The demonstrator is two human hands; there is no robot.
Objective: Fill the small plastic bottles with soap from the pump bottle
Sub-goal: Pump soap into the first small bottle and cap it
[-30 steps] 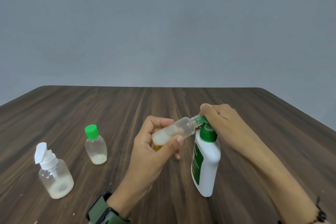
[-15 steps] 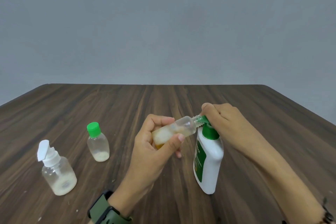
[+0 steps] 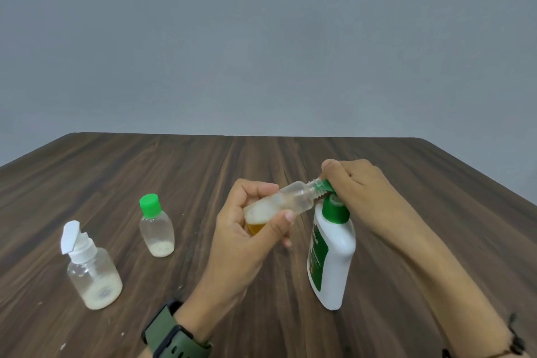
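Note:
A white pump bottle with a green pump head and green label stands on the dark wooden table. My right hand rests closed on top of the green pump head. My left hand holds a small clear bottle tilted, its open threaded mouth against the pump's nozzle. Whitish soap lies in its lower end, and something orange shows under my fingers. A small clear bottle with a green cap stands to the left with soap at the bottom.
At the near left stands a round clear bottle with an open white flip cap and some soap inside. A grey wall rises behind the table's far edge. A green watch is on my left wrist.
My right hand has risen slightly with the pump head. The view has shifted a little; the left hand keeps the small bottle at the nozzle.

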